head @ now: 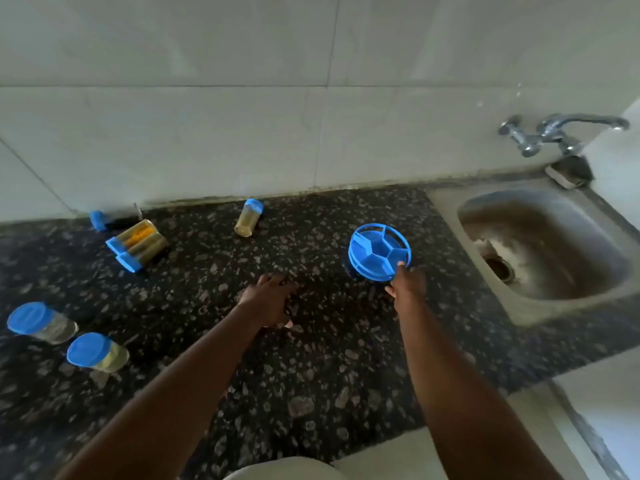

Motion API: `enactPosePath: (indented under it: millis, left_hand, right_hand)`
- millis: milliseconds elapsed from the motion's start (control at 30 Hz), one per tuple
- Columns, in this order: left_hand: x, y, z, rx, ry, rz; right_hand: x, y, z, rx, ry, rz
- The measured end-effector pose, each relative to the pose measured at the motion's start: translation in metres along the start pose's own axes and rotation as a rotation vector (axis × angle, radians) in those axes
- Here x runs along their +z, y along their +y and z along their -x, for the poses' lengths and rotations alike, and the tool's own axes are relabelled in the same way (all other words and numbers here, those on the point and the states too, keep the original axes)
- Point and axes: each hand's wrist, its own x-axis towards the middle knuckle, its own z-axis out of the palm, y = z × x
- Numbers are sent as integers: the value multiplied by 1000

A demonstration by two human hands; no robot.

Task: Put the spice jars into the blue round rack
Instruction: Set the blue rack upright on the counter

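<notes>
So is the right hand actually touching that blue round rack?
Touching. The head view shows a fingertip of the right hand pressed on the near rim of the blue round rack, with no gap visible. The rack holds no jars.

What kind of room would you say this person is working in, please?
Most likely a home kitchen: a dark speckled stone counter runs into a steel sink with a wall-mounted tap on a tiled wall, and blue-lidded spice jars lie scattered beside a blue round rack.

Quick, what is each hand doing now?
Left hand: empty, fingers loosely curled over the counter.
Right hand: gripping the blue round rack at its near rim.
</notes>
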Motion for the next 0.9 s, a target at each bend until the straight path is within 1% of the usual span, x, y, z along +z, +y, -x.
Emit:
enactPosePath:
  millis: [67,133,200,267,333,433,500,600,667,900]
  left_hand:
    - [-1,1,1,-16,25,28]
    - [3,0,1,-43,54,44]
    - [6,-4,3,-46,64,56]
    - [7,-9,4,-52,104,126]
    - [6,-15,6,-86,241,306]
    - [1,-29,10,-255,481,622]
    - [-6,-44,9,-362,583,726]
    - [-21,-66,1,-448,593,733]
    - [-31,-76,-10,-473,571,720]
    - [-67,-87,-63,-449,564,598]
  right_hand:
    - [1,-2,-5,-2,-7,18]
    - [6,0,-8,-17,-77,12]
    - [14,0,-2,-42,-93,35]
    - [23,1,1,-44,-147,66]
    - [34,2,7,-41,-244,126]
    - [53,4,22,-61,-451,264]
    - [66,5,32,-85,-563,350]
    - [80,5,38,-118,-673,434]
    - [85,3,40,-126,-701,466]
    - [92,-2,37,-214,-651,588]
